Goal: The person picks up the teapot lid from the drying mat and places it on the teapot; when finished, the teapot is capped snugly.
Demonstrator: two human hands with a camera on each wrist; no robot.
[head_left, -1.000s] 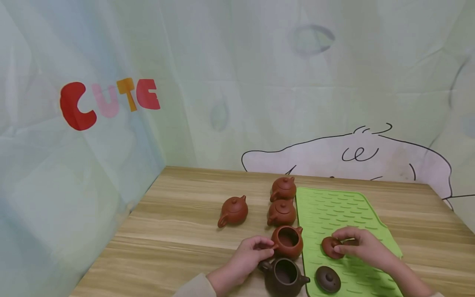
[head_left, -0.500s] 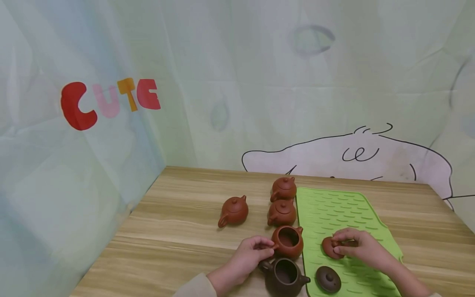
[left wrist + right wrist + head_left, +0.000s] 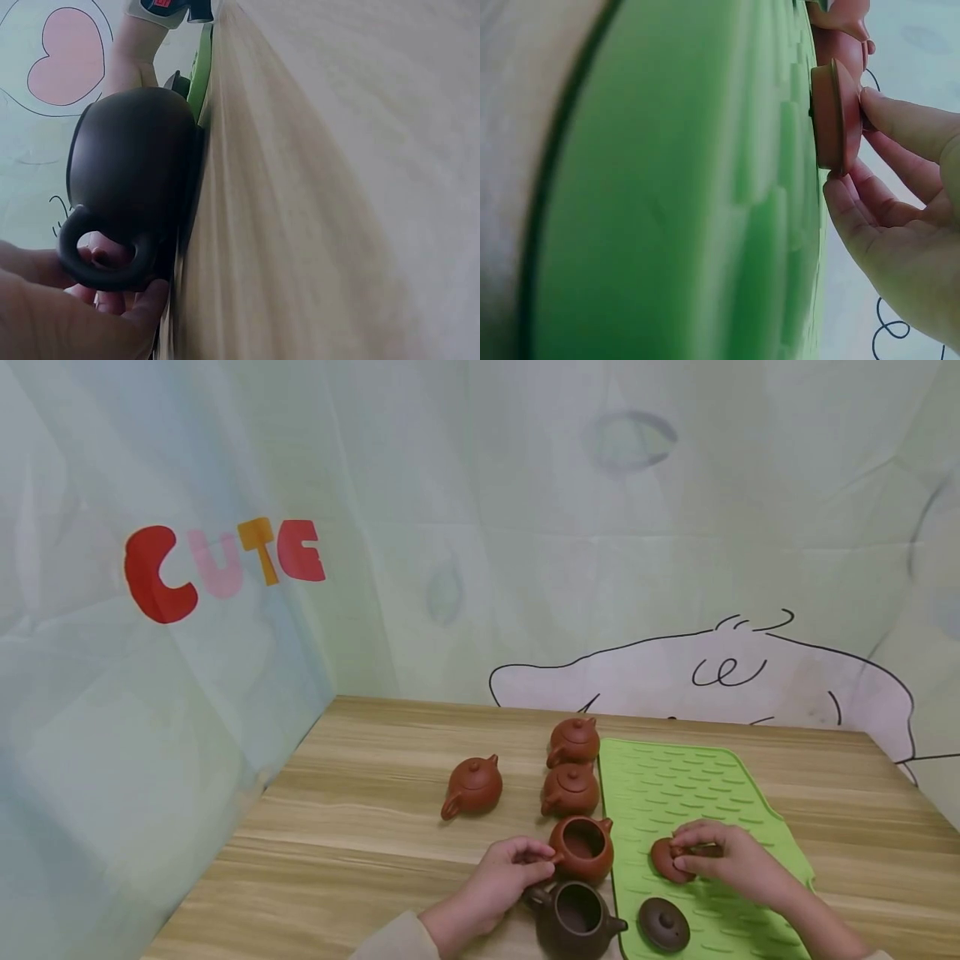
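The left hand (image 3: pixel 498 881) pinches the handle of a lidless reddish-brown teapot (image 3: pixel 592 864), whose dark inside shows from above. Just in front stands a lidless dark teapot (image 3: pixel 570 935); in the left wrist view the dark teapot (image 3: pixel 135 165) hides the reddish one, with the left hand (image 3: pixel 67 315) behind its ring handle. On the green mat, the right hand (image 3: pixel 738 860) has thumb and fingers at the knob of a reddish lid (image 3: pixel 666 862). The right wrist view shows the lid (image 3: pixel 830 120) lying on the mat, with the right hand (image 3: pixel 907 195) around its outer side.
A dark lid (image 3: pixel 663 925) lies on the green mat (image 3: pixel 675 777), nearer the front. Two lidded reddish teapots, one at the back (image 3: pixel 574 740) and one before it (image 3: pixel 572 792), line the mat's left edge. Another lidded teapot (image 3: pixel 476 787) stands farther left on the wooden table (image 3: pixel 337 827).
The right hand's fingers have shifted slightly at the reddish lid since the earliest frame. The left hand and the teapots have stayed in place.
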